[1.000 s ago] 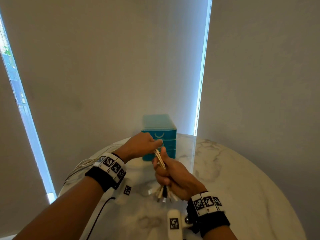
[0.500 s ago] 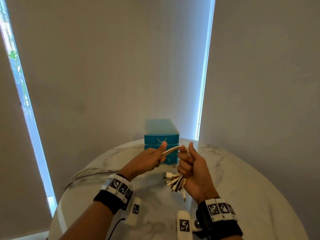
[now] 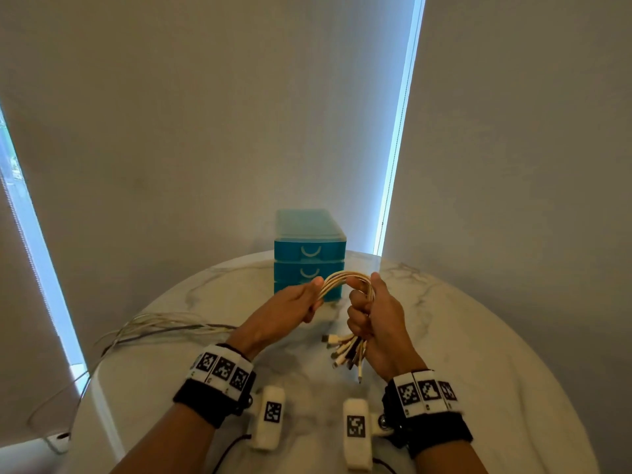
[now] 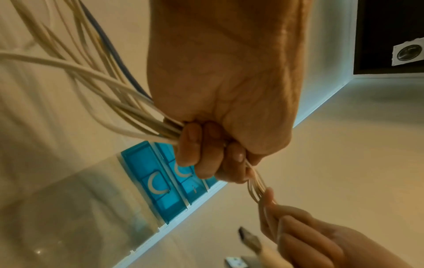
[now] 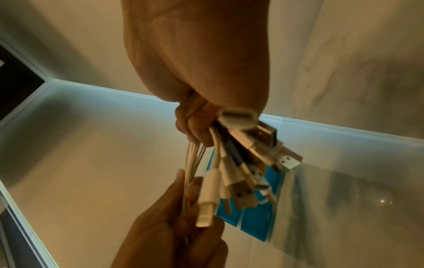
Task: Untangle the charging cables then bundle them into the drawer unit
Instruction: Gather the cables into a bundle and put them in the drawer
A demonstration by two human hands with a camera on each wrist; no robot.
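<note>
My right hand has its grip closed around the bundle of charging cables, the connector ends fanning out below my fist, too many and too overlapped to count. My left hand grips the same bundle in a fist; the loose lengths trail off behind it across the marble tabletop. Beyond both hands stands one blue drawer unit, three drawers, all shut.

We hold the cables above the table, the left hand left of the right hand, an arch of cable between them. The plugs hang below our right hand. The drawer unit stands behind both hands, on the table's far edge. Loose cable trails off left across the table.
</note>
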